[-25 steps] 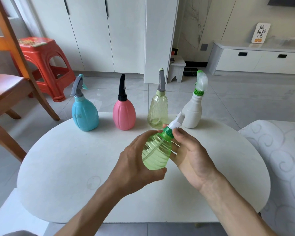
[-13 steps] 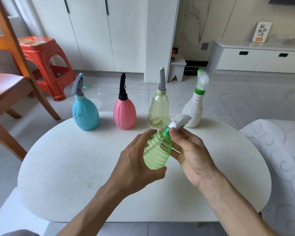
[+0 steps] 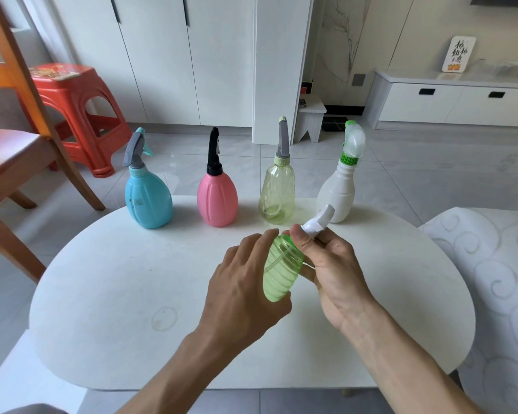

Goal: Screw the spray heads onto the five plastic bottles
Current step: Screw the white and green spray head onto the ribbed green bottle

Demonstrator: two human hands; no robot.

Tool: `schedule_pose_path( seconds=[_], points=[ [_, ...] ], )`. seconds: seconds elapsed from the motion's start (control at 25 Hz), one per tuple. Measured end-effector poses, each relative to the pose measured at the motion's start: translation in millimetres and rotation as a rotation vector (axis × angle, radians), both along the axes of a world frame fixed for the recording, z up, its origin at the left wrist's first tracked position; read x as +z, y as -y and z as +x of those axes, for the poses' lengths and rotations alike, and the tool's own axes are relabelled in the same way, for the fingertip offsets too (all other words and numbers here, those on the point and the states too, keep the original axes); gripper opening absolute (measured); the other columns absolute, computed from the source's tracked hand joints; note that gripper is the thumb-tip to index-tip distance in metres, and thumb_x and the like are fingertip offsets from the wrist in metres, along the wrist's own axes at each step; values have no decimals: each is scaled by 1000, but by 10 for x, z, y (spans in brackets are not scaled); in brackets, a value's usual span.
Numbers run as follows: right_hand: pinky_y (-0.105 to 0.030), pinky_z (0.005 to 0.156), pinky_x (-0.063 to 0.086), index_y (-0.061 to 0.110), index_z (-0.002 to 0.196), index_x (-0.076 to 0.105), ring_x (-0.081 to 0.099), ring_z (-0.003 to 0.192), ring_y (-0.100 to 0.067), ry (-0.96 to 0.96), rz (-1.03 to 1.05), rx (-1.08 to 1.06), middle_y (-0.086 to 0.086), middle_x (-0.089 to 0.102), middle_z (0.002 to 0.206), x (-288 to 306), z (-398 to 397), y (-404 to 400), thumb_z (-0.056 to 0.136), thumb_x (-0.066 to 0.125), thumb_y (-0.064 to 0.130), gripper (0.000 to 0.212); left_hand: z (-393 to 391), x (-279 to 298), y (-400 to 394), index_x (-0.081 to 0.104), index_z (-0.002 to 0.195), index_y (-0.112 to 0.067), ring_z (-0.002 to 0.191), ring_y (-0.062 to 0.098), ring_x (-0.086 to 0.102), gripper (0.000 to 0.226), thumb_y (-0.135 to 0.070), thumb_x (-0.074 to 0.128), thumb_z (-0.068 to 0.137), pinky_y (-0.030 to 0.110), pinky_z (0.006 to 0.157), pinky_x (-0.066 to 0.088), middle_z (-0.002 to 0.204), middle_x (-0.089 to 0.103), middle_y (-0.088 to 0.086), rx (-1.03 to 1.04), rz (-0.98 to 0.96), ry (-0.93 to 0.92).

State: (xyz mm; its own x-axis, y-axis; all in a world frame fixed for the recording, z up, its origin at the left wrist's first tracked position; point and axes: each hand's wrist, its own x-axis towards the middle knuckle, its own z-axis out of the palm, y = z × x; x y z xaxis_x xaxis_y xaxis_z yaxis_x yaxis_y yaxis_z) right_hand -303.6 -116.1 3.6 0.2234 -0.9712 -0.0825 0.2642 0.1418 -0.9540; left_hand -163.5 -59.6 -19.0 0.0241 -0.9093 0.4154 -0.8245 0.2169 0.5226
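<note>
My left hand (image 3: 245, 282) grips a ribbed translucent green bottle (image 3: 280, 270), held tilted above the white table (image 3: 117, 279). At the bottle's neck, my right hand (image 3: 332, 264) pinches the white spray head (image 3: 319, 221) between thumb and fingers. Four bottles with spray heads on stand in a row along the table's far edge: a blue bottle (image 3: 148, 195), a pink bottle (image 3: 217, 198), a clear yellowish bottle (image 3: 277, 194) and a white bottle (image 3: 338, 195) with a green collar.
A wooden chair (image 3: 9, 144) and a red plastic stool (image 3: 72, 112) stand to the left of the table. A patterned white cushion (image 3: 497, 279) lies to the right. White cabinets line the far wall.
My right hand has turned the white spray head at the green bottle's neck; its nozzle now points up and to the right. The bottle has tipped slightly more upright.
</note>
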Motion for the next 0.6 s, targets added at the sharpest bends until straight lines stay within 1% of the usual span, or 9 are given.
schedule_pose_path(
  seconds=[0.12,0.28,0.36,0.4,0.44,0.48,0.52,0.56,0.6],
  points=[
    [-30,83,54,15,108,72,71,99,-18,78,-6,60,-8,76,109,-4,-5,29,84,66,35,31,44,20,42,41,141,-28,104,21,58,92,-32,82,59,31,77,49,127,57,-8,8,-18,0],
    [-32,84,53,16,103,75,71,101,-19,180,1,48,-9,76,106,-49,6,57,85,64,26,22,8,34,28,41,145,-21,107,28,57,93,-32,81,62,41,77,53,131,56,1,75,-14,161],
    [-34,84,51,15,102,73,71,99,-19,194,15,29,-7,76,103,-80,2,74,85,64,26,22,-51,14,9,36,148,-19,111,30,55,98,-40,82,63,42,80,53,135,53,4,69,13,252],
    [-35,85,51,15,100,73,70,98,-19,194,8,29,-6,75,101,-83,-18,94,86,64,25,20,-45,13,7,31,150,-21,115,28,52,104,-46,82,63,41,84,52,138,49,3,29,26,252],
    [-36,86,50,15,99,72,69,98,-20,203,-5,40,-7,74,101,-70,-48,122,87,62,25,18,-7,36,18,25,152,-25,119,23,49,109,-52,81,63,37,89,50,142,45,-1,-34,48,180],
    [-38,88,50,14,100,70,67,99,-22,227,-18,63,-9,73,102,-46,-82,149,88,61,23,18,58,71,39,20,153,-31,122,15,47,113,-56,82,61,29,94,47,143,42,-7,-106,86,51],
    [-41,92,48,12,103,67,65,102,-25,265,-31,100,-11,71,104,-14,-117,172,89,60,23,19,137,109,58,18,152,-38,123,4,45,116,-58,83,59,17,96,42,142,42,-15,-166,119,-89],
    [-43,94,46,10,107,65,62,104,-28,308,-52,146,-13,69,105,18,-142,188,90,60,23,22,213,144,75,18,151,-44,121,-7,44,117,-59,85,56,7,94,37,138,44,-21,-198,145,-199],
    [-43,96,44,9,109,63,59,106,-30,341,-78,190,-14,68,107,44,-157,196,89,60,23,25,268,168,93,21,148,-48,118,-11,45,116,-58,87,54,3,92,36,135,47,-24,-207,175,-263]
  ],
)
